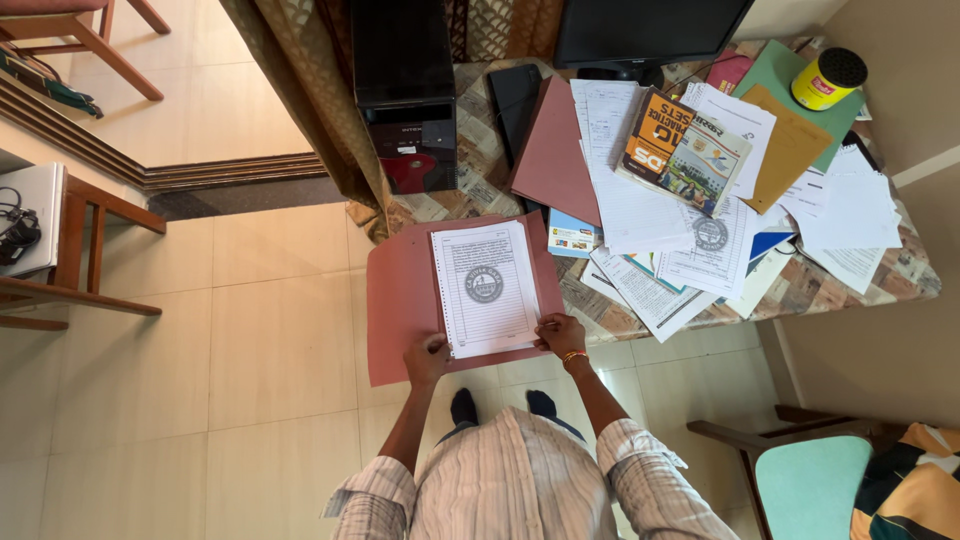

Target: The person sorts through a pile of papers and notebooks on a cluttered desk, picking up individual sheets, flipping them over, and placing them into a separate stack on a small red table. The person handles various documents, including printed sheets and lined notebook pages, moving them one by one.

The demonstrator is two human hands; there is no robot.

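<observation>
I see an open pink file folder [400, 300] held out over the near edge of the cluttered desk [915, 275], a stack of printed sheets [486, 288] with a round grey seal lying on its right half. The left hand [427, 357] grips the folder's bottom edge at the lower left corner of the sheets, fingers closed on it; the right hand [560, 333], a gold bangle at the wrist, pinches the lower right corner of the sheets against the folder. Just beyond, on the desk, lie a second pink folder [555, 155], loose forms and a study book [654, 135]. A black computer tower [405, 90] stands at the desk's left end, a yellow tin [826, 79] at the far right.
</observation>
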